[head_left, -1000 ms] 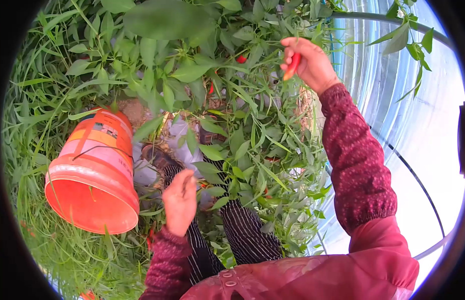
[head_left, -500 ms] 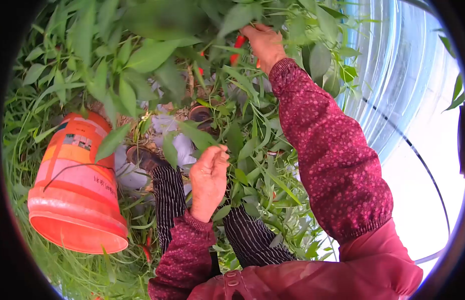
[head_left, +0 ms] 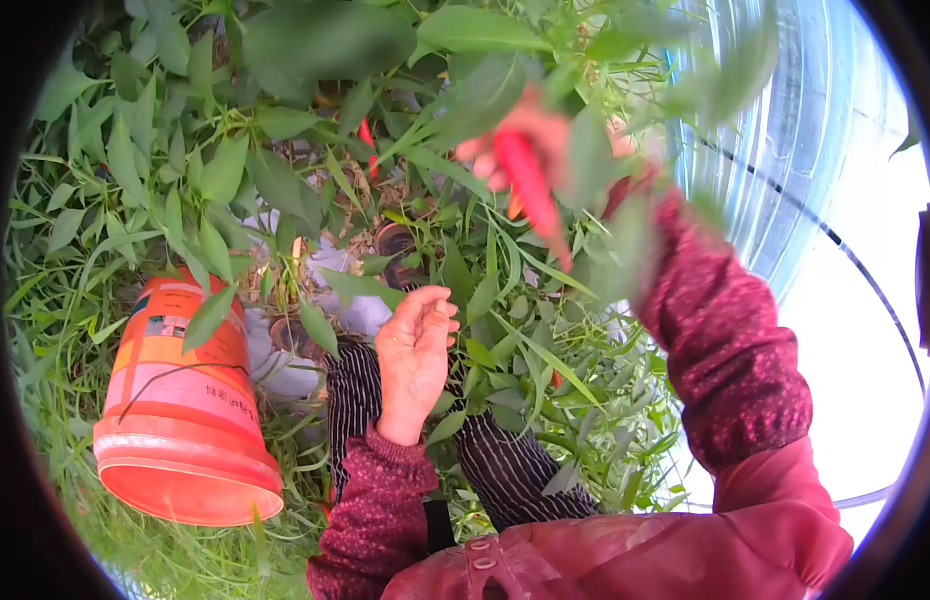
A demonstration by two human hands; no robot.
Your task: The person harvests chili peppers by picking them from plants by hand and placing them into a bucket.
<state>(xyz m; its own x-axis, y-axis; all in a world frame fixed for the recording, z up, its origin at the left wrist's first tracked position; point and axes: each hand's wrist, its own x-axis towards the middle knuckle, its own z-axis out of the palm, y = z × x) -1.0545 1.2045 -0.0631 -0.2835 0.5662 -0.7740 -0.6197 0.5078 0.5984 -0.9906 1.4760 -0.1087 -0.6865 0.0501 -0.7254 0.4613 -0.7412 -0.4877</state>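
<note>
My right hand (head_left: 535, 140), blurred and partly behind leaves, is closed on a long red pepper (head_left: 528, 185) among the upper branches of the plants. An orange tip shows just under the fingers beside it. My left hand (head_left: 415, 355) is raised in front of my legs, palm partly up, with its fingers curled together; whether anything small is in them is hidden. Another red pepper (head_left: 367, 146) hangs among the leaves left of my right hand.
An orange-red bucket (head_left: 185, 400) leans in the grass at the left, its mouth toward me. Leafy plants (head_left: 225, 170) spread across the top and centre. Clear plastic sheeting (head_left: 785, 130) stands at the right, crossed by a dark line. My striped trouser legs (head_left: 505, 465) are below.
My right hand reached into the leaves at the top, then came down slightly with a larger red pepper in it. My left hand has moved right and up since the first frame. The view has shifted.
</note>
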